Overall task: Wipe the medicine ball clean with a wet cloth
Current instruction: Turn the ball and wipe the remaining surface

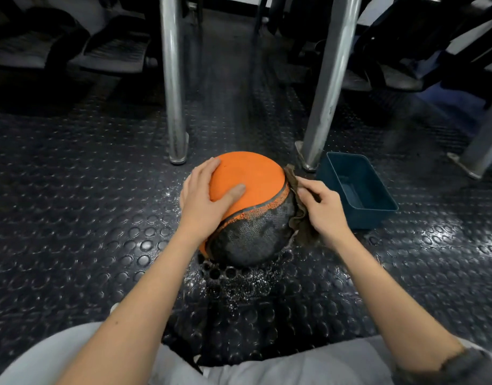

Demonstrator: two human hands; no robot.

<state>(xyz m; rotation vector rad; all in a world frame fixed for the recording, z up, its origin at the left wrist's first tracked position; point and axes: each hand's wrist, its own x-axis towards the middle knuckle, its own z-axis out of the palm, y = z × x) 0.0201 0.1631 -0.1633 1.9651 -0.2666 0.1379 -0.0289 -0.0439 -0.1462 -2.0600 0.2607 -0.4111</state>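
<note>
Basically, left hand (208, 201) lay spread on the medicine ball (250, 176) at 10 o'clock, bracing; right hand (322, 207) pinched the cloth (301, 226) at 3. We judged short overlapping strokes best, ball pinned.

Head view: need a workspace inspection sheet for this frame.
Surface: dark studded rubber floor; shiny speckled patch on the near side of the ball.
Job's things: orange-and-grey medicine ball on the floor; brown cloth against its right side.
Clutter: blue tub right of the ball, contents unclear.
Hands: left hand spread on the ball's orange top; right hand grips the cloth.
Cables: nothing seen.
Surroundings: metal legs behind the ball; dark equipment beyond.
</note>
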